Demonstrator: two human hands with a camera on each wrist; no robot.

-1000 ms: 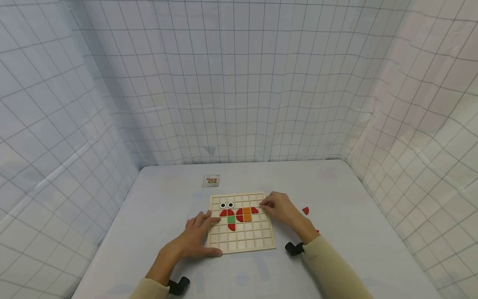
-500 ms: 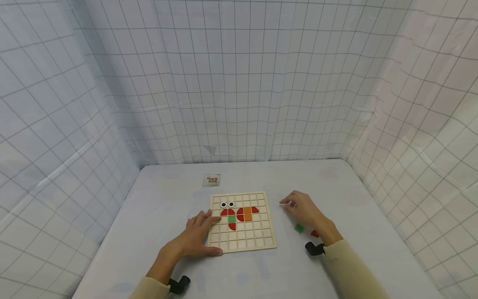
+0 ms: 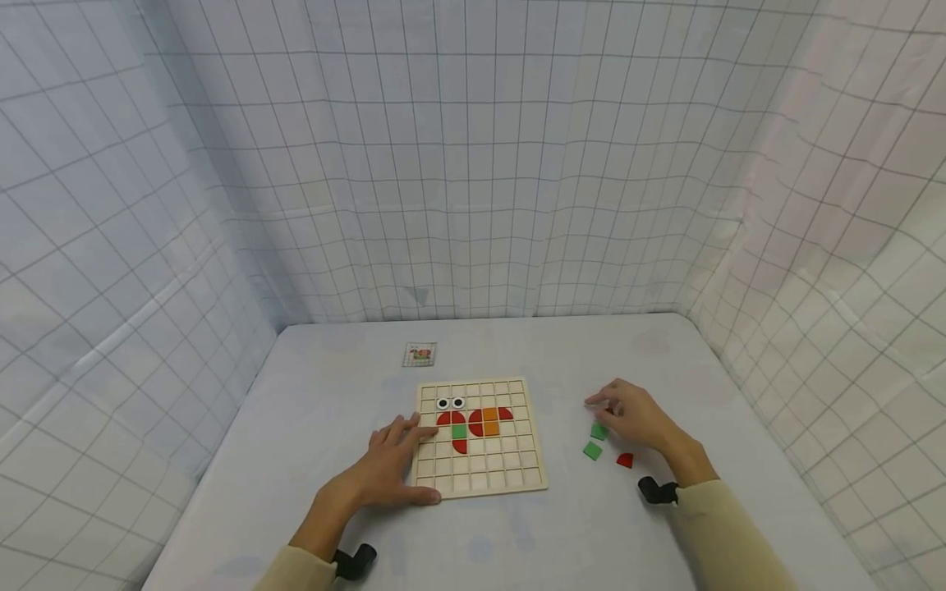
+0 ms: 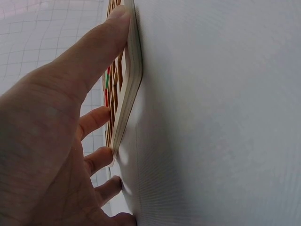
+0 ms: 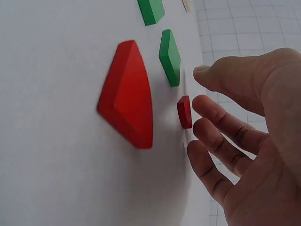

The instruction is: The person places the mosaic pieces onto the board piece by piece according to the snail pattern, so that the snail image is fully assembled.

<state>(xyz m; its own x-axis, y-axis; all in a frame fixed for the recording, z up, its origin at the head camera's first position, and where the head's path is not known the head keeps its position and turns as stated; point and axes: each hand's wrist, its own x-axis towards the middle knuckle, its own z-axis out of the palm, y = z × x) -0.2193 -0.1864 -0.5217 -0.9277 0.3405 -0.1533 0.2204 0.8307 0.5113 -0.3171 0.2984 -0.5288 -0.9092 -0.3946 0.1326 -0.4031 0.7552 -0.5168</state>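
Note:
My left hand (image 3: pixel 388 468) rests on the left edge of a pale wooden grid board (image 3: pixel 510 476), thumb at the near corner, fingers spread. Set in the board are two eye discs (image 3: pixel 450 403), red quarter-circle tiles (image 3: pixel 460 446), a green square tile (image 3: pixel 459 431) and orange square tiles (image 3: pixel 491 428). Right of the board, my right hand (image 3: pixel 637 417) hovers low over loose tiles, its fingers bent and apart, holding nothing. In the right wrist view a red tile (image 5: pixel 185 113) lies close to its fingertips. Two green squares (image 5: pixel 170 59) and another red quarter-circle (image 5: pixel 127 96) lie nearby.
A small picture card (image 3: pixel 419 355) lies behind the board on the white-covered table (image 3: pixel 473 542). Grid-patterned white curtains (image 3: pixel 473 205) enclose the back and both sides.
My right hand has moved from the board's right edge rightward to the loose tiles, uncovering two green squares and a red tile. My left hand stays in place.

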